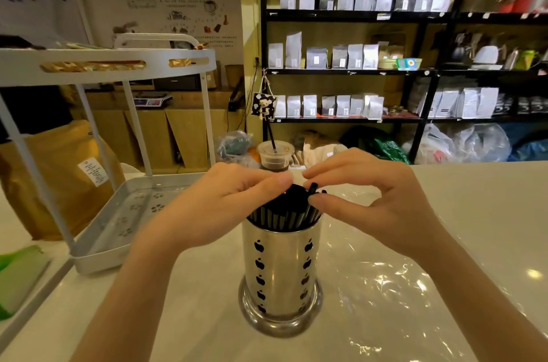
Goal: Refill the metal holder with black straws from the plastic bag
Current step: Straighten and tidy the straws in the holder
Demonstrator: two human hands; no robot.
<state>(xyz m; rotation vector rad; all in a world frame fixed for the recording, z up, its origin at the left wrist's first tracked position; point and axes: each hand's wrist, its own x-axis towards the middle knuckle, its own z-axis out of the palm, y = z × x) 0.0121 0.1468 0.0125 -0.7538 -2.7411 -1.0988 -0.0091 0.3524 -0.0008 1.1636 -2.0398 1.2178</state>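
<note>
A shiny metal holder [281, 266] with apple-shaped cut-outs stands upright on the white counter, in the middle of the view. A thick bundle of black straws [283, 215] fills it and sticks out of its rim. My left hand [219, 204] cups the tops of the straws from the left, its fingers curled over them. My right hand [367, 198] is at the right side, thumb and forefinger pinched on the tip of one black straw [312, 187]. The clear plastic bag [394, 281] lies flat and crumpled on the counter, to the right of the holder.
A white two-tier metal rack [124, 213] stands at the left, with a yellow-brown pouch [59, 172] behind it. A plastic cup with a dark drink and a straw [275, 158] sits just behind the holder. Dark shelves of pouches [355, 59] line the back wall.
</note>
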